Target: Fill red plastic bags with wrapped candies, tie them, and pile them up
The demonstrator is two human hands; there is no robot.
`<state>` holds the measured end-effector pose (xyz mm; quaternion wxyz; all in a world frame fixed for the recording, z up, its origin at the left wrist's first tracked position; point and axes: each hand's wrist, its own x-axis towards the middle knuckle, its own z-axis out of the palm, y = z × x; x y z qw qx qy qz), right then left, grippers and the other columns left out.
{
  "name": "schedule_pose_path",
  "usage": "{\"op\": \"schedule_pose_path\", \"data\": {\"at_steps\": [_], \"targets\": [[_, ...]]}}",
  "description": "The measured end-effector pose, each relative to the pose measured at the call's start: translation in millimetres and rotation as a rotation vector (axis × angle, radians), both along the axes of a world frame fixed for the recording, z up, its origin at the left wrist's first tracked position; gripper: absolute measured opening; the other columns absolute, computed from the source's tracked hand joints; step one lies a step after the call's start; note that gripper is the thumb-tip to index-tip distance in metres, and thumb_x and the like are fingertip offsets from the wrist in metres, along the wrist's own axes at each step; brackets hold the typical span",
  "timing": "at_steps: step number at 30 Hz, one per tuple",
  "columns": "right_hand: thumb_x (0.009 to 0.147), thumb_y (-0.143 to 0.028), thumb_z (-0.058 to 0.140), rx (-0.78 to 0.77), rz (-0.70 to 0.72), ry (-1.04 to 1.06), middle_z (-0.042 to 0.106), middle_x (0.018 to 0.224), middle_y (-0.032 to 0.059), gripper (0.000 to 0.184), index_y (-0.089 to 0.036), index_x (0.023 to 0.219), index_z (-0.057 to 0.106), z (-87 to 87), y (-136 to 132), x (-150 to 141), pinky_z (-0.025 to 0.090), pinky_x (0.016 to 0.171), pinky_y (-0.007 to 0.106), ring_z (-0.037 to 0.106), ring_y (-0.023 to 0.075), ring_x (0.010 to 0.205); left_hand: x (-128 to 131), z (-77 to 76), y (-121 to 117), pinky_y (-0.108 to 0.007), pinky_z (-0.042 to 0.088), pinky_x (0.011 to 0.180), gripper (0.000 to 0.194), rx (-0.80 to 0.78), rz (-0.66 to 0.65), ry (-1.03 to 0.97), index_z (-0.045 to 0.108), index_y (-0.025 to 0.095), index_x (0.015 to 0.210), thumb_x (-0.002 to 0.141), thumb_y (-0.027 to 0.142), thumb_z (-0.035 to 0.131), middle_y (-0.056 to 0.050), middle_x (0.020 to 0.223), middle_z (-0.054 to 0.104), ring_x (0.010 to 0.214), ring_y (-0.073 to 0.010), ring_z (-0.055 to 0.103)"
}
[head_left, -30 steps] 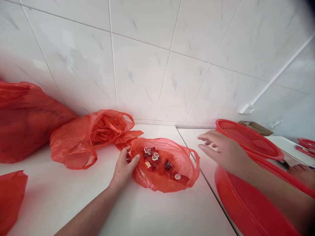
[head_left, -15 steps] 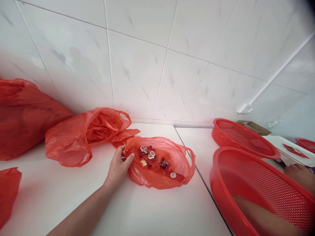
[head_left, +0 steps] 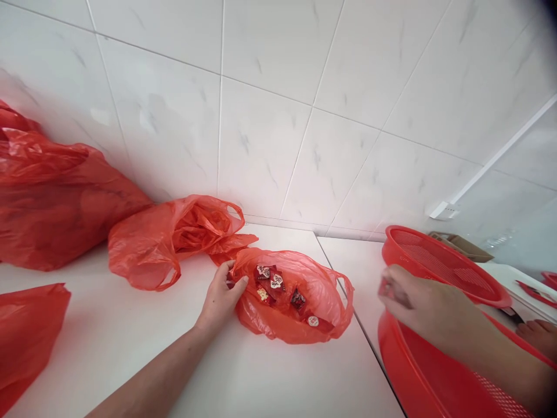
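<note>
An open red plastic bag [head_left: 278,325] lies on the white table, its mouth facing up. Inside it are several small wrapped packets, among them a dark red packet [head_left: 277,281] with white lettering and a darker packet [head_left: 297,299]. My left hand [head_left: 223,296] pinches the bag's left rim between thumb and fingers. To the bag's right, my right hand [head_left: 404,293] is raised over the near red basket [head_left: 394,360], fingers curled and smeared by motion. A small red thing shows between its fingertips; its kind is too blurred to tell.
A crumpled red bag [head_left: 143,249] and a bulging red bag [head_left: 65,209] stand by the tiled wall [head_left: 270,133]. Another red bag [head_left: 30,342] lies at left. Behind the near basket is a second red basket [head_left: 395,249]. Another person's hand [head_left: 537,334] is at far right.
My right hand has come up out of the near basket and moved left towards the bag, with something small and red in it. My left hand keeps the bag's rim. The view has shifted slightly.
</note>
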<state>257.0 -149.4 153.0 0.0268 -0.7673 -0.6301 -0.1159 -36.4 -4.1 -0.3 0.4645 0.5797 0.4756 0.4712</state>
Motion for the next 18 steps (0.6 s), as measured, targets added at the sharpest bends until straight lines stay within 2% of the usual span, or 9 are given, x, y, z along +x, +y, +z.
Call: {"op": "schedule_pose_path", "data": {"at_steps": [2, 5, 6, 11, 15, 18], "targets": [[0.085, -0.036, 0.047, -0.031, 0.063, -0.027, 0.057, 0.059, -0.0059, 0.011, -0.026, 0.088, 0.049, 4.1, 12.0, -25.8, 0.03, 0.046, 0.024, 0.052, 0.0128, 0.049, -0.1, -2.8, 1.5, -0.036, 0.049, 0.079, 0.041, 0.006, -0.005, -0.023, 0.051, 0.022, 0.113, 0.078, 0.042, 0.058, -0.007, 0.112, 0.06, 0.087, -0.021, 0.061], [0.088, -0.036, 0.043, -0.002, 0.156, -0.092, 0.066, 0.076, -0.0004, 0.033, -0.023, 0.118, 0.047, 2.0, 26.7, -51.7, 0.036, 0.049, 0.026, 0.06, 0.0163, 0.058, 0.5, -5.0, 2.9, -0.036, 0.049, 0.079, 0.042, 0.032, -0.001, -0.043, 0.052, 0.02, 0.113, 0.077, 0.041, 0.059, -0.008, 0.11, 0.061, 0.089, -0.0219, 0.062], [0.089, -0.036, 0.043, 0.013, 0.178, -0.11, 0.068, 0.083, 0.0019, 0.037, -0.022, 0.123, 0.046, 0.2, 29.4, -56.2, 0.039, 0.051, 0.027, 0.062, 0.0179, 0.064, 0.6, -5.3, 2.9, -0.036, 0.049, 0.079, 0.041, 0.037, 0.0, -0.047, 0.052, 0.02, 0.113, 0.077, 0.04, 0.059, -0.008, 0.11, 0.061, 0.088, -0.0218, 0.062], [0.086, -0.034, 0.046, 0.062, 0.286, -0.097, 0.067, 0.105, 0.0049, 0.031, -0.027, 0.114, 0.057, -15.2, 17.7, -61.5, 0.051, 0.06, 0.029, 0.066, 0.0208, 0.084, 1.2, -4.9, 1.1, -0.035, 0.05, 0.078, 0.037, 0.015, -0.003, -0.074, 0.053, 0.022, 0.111, 0.077, 0.037, 0.057, -0.006, 0.109, 0.062, 0.084, -0.0197, 0.062], [0.082, -0.037, 0.051, 0.145, 0.405, -0.147, 0.064, 0.118, 0.0077, 0.038, -0.027, 0.118, 0.058, -45.6, -11.3, -49.5, 0.057, 0.07, 0.031, 0.066, 0.0244, 0.097, 2.0, -5.4, 0.5, -0.035, 0.049, 0.08, 0.037, 0.019, 0.005, -0.086, 0.052, 0.023, 0.112, 0.078, 0.035, 0.057, -0.005, 0.11, 0.061, 0.085, -0.0194, 0.061], [0.078, -0.04, 0.057, 0.112, 0.524, -0.204, 0.065, 0.118, 0.0047, 0.042, -0.028, 0.118, 0.059, -69.8, -27.3, -30.5, 0.058, 0.065, 0.024, 0.068, 0.0219, 0.094, 2.7, -6.2, 1.3, -0.035, 0.048, 0.082, 0.038, 0.033, 0.015, -0.086, 0.052, 0.021, 0.113, 0.077, 0.033, 0.057, -0.007, 0.113, 0.06, 0.089, -0.02, 0.06]]}}
